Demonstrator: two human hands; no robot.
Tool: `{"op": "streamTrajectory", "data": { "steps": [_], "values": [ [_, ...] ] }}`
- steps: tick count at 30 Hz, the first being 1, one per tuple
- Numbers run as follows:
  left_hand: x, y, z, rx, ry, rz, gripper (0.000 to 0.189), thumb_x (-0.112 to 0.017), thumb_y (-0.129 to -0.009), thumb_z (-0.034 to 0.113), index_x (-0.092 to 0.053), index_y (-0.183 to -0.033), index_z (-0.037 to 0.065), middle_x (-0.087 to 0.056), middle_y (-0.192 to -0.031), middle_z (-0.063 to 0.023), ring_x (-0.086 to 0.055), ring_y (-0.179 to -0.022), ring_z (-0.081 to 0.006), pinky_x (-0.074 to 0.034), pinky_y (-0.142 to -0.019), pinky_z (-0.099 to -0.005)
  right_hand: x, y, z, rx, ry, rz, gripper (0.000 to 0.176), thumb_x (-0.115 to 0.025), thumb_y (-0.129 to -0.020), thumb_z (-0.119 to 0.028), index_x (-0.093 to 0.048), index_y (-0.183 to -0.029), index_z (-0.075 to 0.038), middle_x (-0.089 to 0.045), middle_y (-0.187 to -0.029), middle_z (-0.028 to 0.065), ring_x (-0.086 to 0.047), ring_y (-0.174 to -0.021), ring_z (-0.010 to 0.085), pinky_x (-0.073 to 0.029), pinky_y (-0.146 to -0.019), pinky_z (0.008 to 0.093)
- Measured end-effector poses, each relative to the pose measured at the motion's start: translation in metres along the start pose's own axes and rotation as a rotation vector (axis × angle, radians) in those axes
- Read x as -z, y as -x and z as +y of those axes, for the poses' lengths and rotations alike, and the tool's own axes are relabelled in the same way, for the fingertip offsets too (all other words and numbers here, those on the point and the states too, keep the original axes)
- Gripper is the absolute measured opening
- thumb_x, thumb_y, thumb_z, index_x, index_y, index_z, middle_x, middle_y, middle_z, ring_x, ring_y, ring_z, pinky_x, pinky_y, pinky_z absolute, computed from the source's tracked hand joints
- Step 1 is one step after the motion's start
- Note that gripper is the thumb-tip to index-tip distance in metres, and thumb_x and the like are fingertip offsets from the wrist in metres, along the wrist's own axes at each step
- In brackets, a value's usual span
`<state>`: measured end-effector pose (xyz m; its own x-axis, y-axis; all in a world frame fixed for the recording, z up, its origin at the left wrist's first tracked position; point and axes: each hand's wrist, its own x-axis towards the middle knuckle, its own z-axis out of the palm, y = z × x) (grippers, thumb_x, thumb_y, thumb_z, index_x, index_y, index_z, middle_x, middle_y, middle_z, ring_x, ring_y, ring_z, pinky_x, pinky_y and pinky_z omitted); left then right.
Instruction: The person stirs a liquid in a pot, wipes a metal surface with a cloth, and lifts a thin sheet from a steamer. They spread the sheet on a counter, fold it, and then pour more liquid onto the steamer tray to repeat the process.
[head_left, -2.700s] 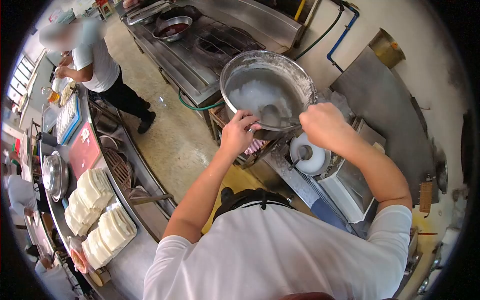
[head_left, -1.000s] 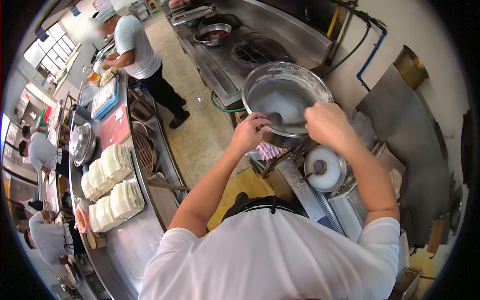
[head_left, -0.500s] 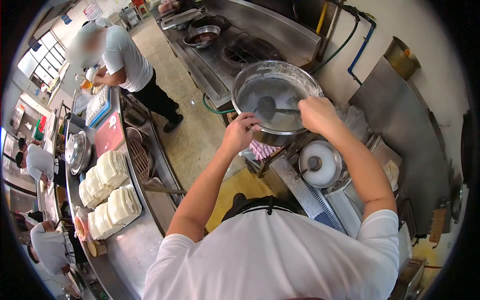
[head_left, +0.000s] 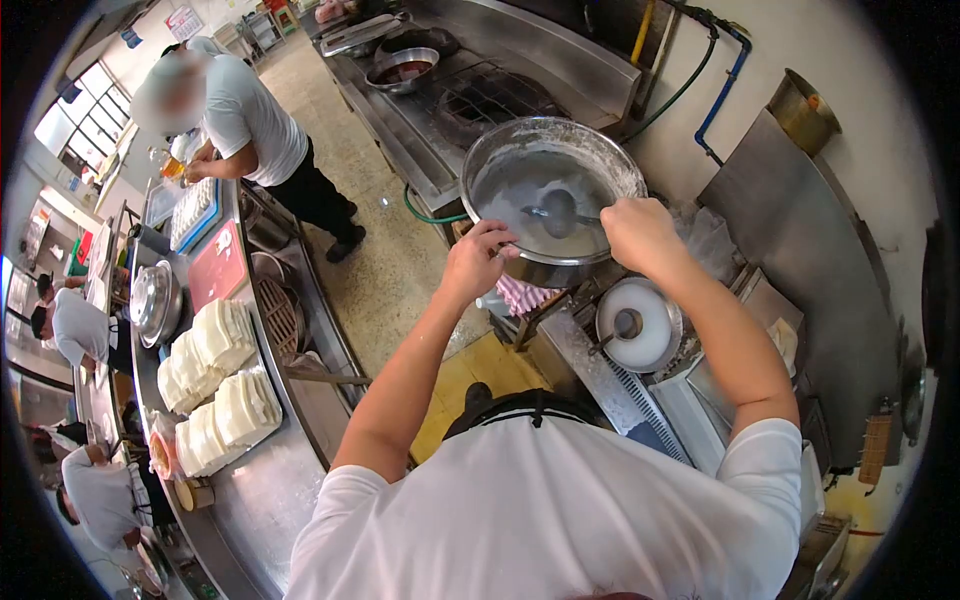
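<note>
A large metal bowl (head_left: pixel 625 172) with a whitish liquid (head_left: pixel 515 190) inside and pale residue on its wall is in front of me. My left hand (head_left: pixel 480 260) is closed on its near left rim, fingertips over the edge. At the right side of the bowl, my right hand (head_left: pixel 640 234) is wrapped round the handle of a ladle (head_left: pixel 560 210). The ladle's round head is down in the liquid, near the middle. Below the bowl shows a pink-striped cloth (head_left: pixel 525 296).
A smaller bowl of white liquid (head_left: pixel 645 350) with a ladle (head_left: pixel 627 323) in it sits below my right forearm. Stacked white slabs (head_left: pixel 220 338) fill a tray on the left counter. Beyond are a stove (head_left: pixel 440 110) and a co-worker (head_left: pixel 250 120); other people work farther left.
The ladle's head has shifted right in the liquid, closer to my right hand, and looks turned. My right hand has moved slightly right and down; my left hand stays at the rim.
</note>
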<state>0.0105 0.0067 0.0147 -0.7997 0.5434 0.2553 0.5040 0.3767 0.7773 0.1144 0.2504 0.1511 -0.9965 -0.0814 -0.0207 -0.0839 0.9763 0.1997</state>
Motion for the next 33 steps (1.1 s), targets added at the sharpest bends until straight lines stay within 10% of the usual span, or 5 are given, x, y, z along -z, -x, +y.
{"op": "streamTrajectory", "data": {
  "steps": [33],
  "values": [
    [-0.016,-0.003,-0.008,0.051,-0.103,0.016,0.026,-0.079,-0.088,0.020,-0.078,-0.113,0.015,-0.066,-0.137,-0.0036,-0.071,-0.090,-0.0232,-0.056,-0.084,-0.0374,0.012,0.025,0.040,-0.053,-0.256,0.036,0.012,-0.070,-0.080,-0.009,-0.075,-0.086,0.000,-0.073,-0.092,0.0233,-0.073,-0.090,0.0403,-0.059,-0.079,0.0484]
  ]
}}
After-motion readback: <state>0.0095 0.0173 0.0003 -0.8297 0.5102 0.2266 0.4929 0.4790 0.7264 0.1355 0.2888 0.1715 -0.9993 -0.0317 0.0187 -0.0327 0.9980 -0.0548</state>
